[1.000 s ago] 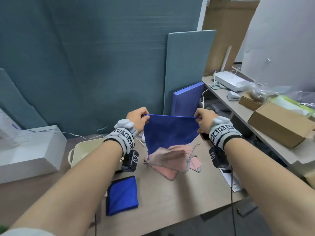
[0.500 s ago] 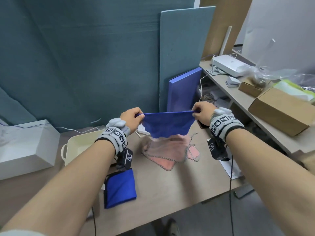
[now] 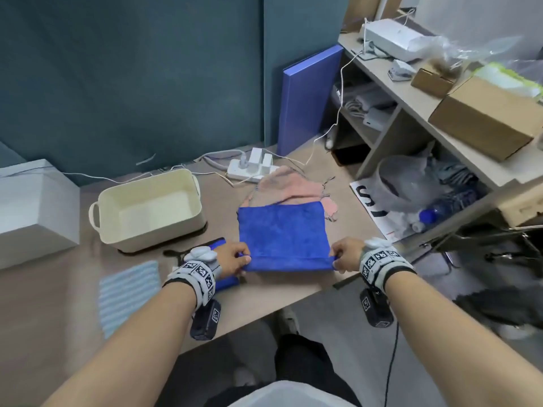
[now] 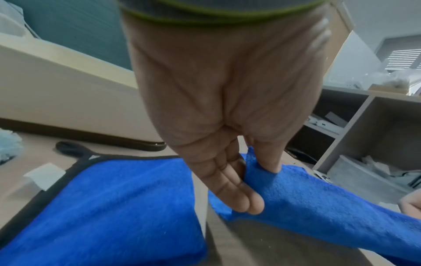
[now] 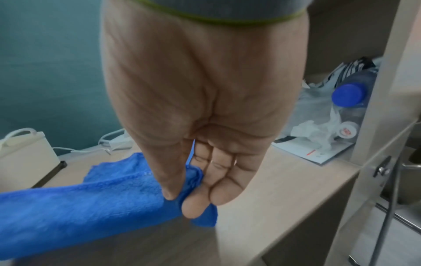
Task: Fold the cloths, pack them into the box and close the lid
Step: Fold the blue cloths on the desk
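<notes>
A blue cloth (image 3: 282, 233) lies spread on the table near its front edge, its far part over a pink cloth (image 3: 289, 186). My left hand (image 3: 235, 258) pinches the blue cloth's (image 4: 318, 196) near left corner between thumb and fingers. My right hand (image 3: 343, 255) pinches the near right corner of the same blue cloth (image 5: 91, 203). A folded blue cloth (image 4: 102, 207) with a dark border lies under my left wrist. The cream box (image 3: 150, 207) stands open and empty to the left. A light blue striped cloth (image 3: 127, 295) lies at the front left.
A white power strip (image 3: 252, 168) with cables sits behind the pink cloth. A white case (image 3: 35, 207) stands at the far left. Shelves (image 3: 411, 113) with cardboard boxes, bags and a bottle (image 3: 440, 212) crowd the right. The table's front edge runs just below my hands.
Both hands have come down and toward me, laying the blue cloth, held stretched in the air before, flat on the table over the pink cloth. The head view now tilts further down.
</notes>
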{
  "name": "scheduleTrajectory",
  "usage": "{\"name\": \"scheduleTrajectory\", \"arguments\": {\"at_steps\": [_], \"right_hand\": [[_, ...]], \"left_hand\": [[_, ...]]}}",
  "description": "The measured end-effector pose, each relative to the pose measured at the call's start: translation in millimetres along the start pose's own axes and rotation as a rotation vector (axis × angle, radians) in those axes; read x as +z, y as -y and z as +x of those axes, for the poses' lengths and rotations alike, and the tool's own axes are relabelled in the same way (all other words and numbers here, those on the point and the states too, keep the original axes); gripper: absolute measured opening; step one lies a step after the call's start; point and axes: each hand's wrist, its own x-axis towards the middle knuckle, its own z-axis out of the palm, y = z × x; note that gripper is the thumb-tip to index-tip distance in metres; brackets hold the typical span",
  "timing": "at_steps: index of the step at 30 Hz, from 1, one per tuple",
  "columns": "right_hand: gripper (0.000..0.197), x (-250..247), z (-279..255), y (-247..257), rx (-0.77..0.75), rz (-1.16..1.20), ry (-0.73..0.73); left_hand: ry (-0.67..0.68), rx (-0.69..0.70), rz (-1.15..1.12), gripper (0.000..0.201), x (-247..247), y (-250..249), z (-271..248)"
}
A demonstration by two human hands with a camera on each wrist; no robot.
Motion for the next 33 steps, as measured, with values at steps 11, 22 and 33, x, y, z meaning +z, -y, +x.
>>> {"name": "scheduleTrajectory", "arguments": {"at_steps": [11, 22, 33], "right_hand": [[0.028, -38.3, 91.2, 12.1, -0.072, 0.092, -0.200], [0.018, -49.8, 176.8, 12.4, -0.036, 0.164, -0.209], [0.035, -61.2, 195.4, 4.6, -0.160, 0.184, -0.158]], "left_hand": [[-0.279, -0.031, 0.007, 0.020, -25.7, -10.4, 69.4], [-0.312, -0.136, 0.200, 0.013, -46.7, 3.7, 144.5], [-0.301, -0.037, 0.257, 0.019, -51.2, 5.2, 161.8]]}}
